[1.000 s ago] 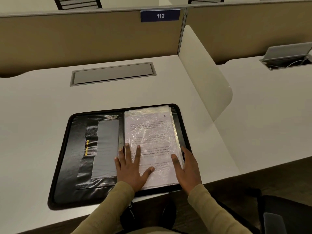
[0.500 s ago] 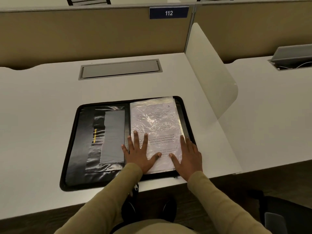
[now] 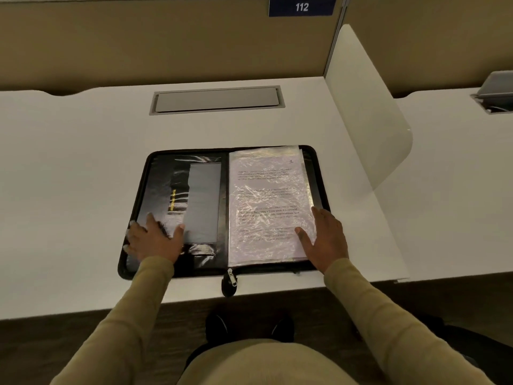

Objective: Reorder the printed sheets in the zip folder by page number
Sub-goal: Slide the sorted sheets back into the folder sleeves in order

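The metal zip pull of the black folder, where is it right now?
In the head view the metal zip pull hangs at the near edge of the open black zip folder, below its spine, over the white desk's front edge, between both sleeves.

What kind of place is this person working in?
Probably a library or study hall: a numbered sign "112" on the partition, a side divider between desks, and a covered cable hatch in the desk.

Dim warm light; glare on crinkled plastic sleeve point(image 3: 269, 207); left hand point(image 3: 155, 240) motion-blurred; wide-angle edge bowing.
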